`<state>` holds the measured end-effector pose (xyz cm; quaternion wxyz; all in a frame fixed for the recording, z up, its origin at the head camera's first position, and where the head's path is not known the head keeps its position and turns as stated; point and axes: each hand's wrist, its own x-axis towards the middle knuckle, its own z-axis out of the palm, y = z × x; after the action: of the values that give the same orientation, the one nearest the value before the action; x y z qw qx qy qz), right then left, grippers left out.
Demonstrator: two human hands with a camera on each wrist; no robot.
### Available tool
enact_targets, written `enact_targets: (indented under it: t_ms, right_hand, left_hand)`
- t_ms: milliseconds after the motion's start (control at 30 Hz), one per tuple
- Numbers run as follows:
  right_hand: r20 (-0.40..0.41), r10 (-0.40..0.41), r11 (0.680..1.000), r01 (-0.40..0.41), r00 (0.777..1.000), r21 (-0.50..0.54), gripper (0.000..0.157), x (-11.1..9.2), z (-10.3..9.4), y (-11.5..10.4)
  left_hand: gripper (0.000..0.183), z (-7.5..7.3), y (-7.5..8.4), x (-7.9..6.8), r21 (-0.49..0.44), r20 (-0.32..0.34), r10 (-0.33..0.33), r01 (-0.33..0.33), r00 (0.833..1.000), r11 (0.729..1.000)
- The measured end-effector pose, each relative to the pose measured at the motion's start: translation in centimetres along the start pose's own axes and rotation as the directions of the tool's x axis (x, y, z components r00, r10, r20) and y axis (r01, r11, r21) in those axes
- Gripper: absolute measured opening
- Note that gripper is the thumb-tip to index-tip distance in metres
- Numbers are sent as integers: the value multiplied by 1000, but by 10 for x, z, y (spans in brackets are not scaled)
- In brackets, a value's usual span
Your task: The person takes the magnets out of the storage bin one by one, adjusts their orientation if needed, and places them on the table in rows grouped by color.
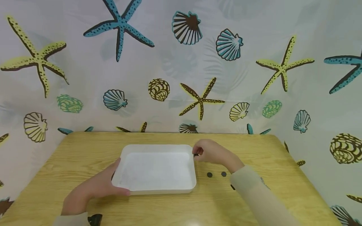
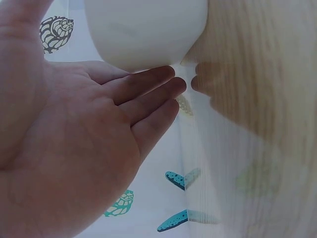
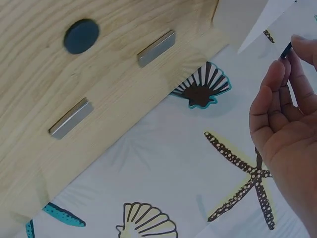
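A shallow white tray (image 1: 154, 171) lies on the wooden table. My left hand (image 1: 103, 183) rests against its left end, thumb along the near wall; in the left wrist view the fingers of that hand (image 2: 94, 114) are extended and touch the tray's outer wall (image 2: 148, 34). At the tray's right rim, my right hand (image 1: 210, 152) pinches a small dark piece (image 1: 195, 154) between thumb and fingers. The right wrist view shows that piece (image 3: 286, 50) edge-on, thin and dark. Two dark discs (image 1: 209, 174) (image 1: 223, 174) lie on the table below the right hand.
In the right wrist view, two silver bars (image 3: 156, 48) (image 3: 71, 119) lie near a dark disc (image 3: 81, 36). A small black item (image 1: 233, 187) is partly hidden by the right sleeve (image 1: 249, 180). A shell-and-starfish patterned curtain (image 1: 181, 69) surrounds the table's back and sides.
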<state>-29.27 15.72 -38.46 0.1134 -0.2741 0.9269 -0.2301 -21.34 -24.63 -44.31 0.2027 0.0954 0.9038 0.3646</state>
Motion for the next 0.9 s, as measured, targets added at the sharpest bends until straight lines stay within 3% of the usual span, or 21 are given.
enact_targets:
  t_ms: [533, 900]
  right_hand:
    - [-61, 128, 992, -126, 990, 30, 12, -59, -25, 63]
    - [-83, 175, 984, -174, 981, 22, 6, -88, -26, 96]
  left_hand:
    - [140, -1, 0, -3, 12, 5, -22, 22, 1000, 1000]
    - [139, 0, 0, 1, 15, 2, 10, -10, 1000, 1000]
